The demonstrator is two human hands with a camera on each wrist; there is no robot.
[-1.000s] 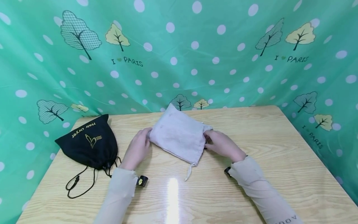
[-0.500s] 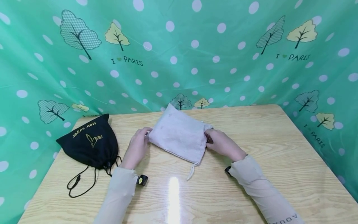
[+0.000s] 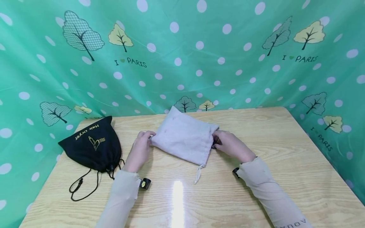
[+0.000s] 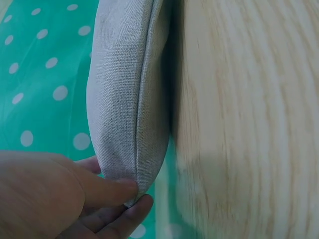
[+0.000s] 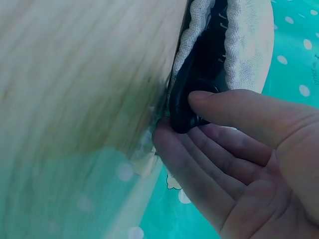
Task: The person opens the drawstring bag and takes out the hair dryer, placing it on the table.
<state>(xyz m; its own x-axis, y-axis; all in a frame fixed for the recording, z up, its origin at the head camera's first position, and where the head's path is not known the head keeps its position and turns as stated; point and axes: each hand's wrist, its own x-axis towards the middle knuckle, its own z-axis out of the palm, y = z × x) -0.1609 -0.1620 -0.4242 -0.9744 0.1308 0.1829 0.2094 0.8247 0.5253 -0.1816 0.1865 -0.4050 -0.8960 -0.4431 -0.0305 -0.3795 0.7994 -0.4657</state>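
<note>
A pale grey cloth drawstring bag (image 3: 185, 136) lies mid-table with its mouth toward the right. My left hand (image 3: 139, 151) pinches the bag's closed left corner between thumb and fingers, as the left wrist view shows. At the gathered mouth, my right hand (image 3: 231, 146) pinches the end of a smooth black object (image 5: 183, 107) that sticks out between the cloth edges. Most of that object is hidden inside the bag, so its kind cannot be told. A short white cord (image 3: 198, 174) hangs from the mouth's near corner.
At the table's left lies a black drawstring pouch (image 3: 94, 145) marked "Hair Dryer" in gold, its black cords (image 3: 82, 190) trailing toward the near side. A green dotted curtain (image 3: 182, 57) borders the wooden table (image 3: 285, 177) at the back and sides.
My right hand has shifted slightly to the right, and more of the black object shows at the bag's mouth. The left hand stays at the bag's corner.
</note>
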